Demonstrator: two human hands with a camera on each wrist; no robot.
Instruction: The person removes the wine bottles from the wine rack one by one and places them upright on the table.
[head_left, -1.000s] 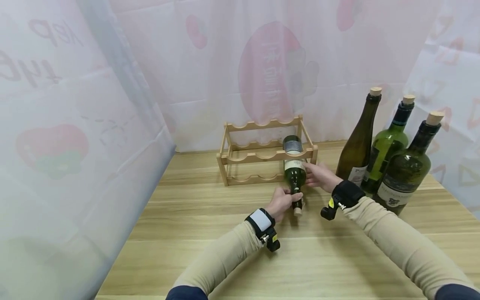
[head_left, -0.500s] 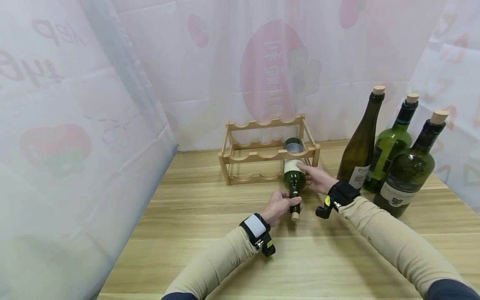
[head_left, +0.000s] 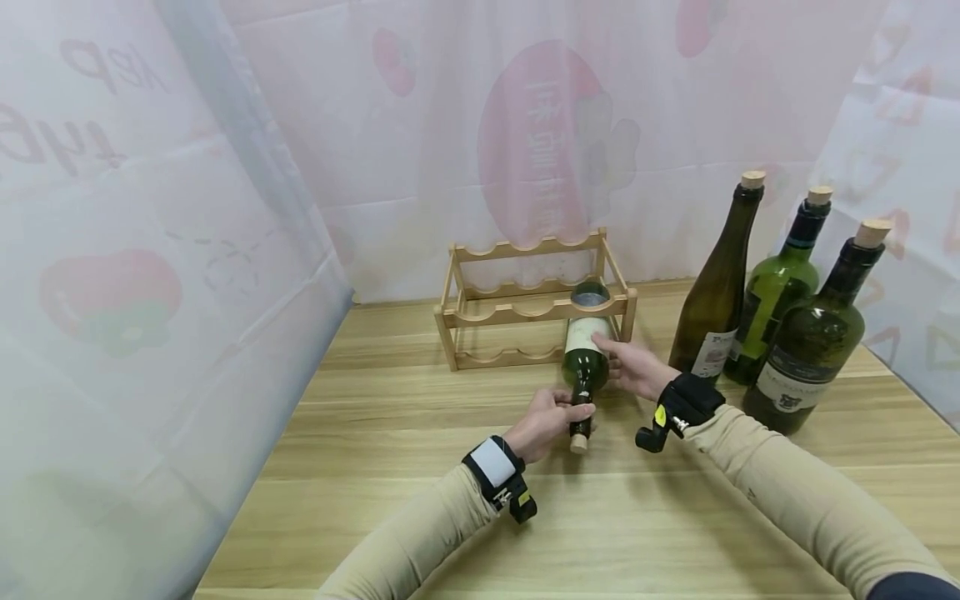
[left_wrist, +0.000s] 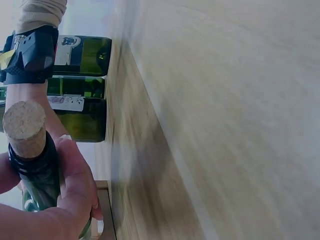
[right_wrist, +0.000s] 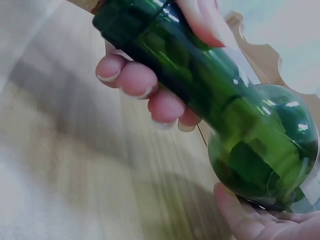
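A green corked wine bottle [head_left: 579,367] lies neck toward me in the head view, its base inside the wooden rack [head_left: 446,340] at the right end, beneath the upper front rail. My left hand [head_left: 542,425] grips the neck just behind the cork [left_wrist: 25,131]. Along the bottle's right side, my right hand [head_left: 636,367] holds the body, thumb on the white label and fingers underneath. The right wrist view shows the left hand's fingers [right_wrist: 137,80] curled round the neck and the right hand's fingertips [right_wrist: 230,205] under the shoulder.
To the right stand a tall brown-green bottle [head_left: 708,308], a light green bottle [head_left: 783,275] and a wide dark green bottle [head_left: 813,342], all corked. They are close beside my right wrist. Printed curtains [head_left: 405,167] hang behind and beside the wooden table [head_left: 375,450].
The bottle has slid toward me and slightly left, its base lower in the rack opening. Both hands have moved with it, and my right thumb has come onto the label.
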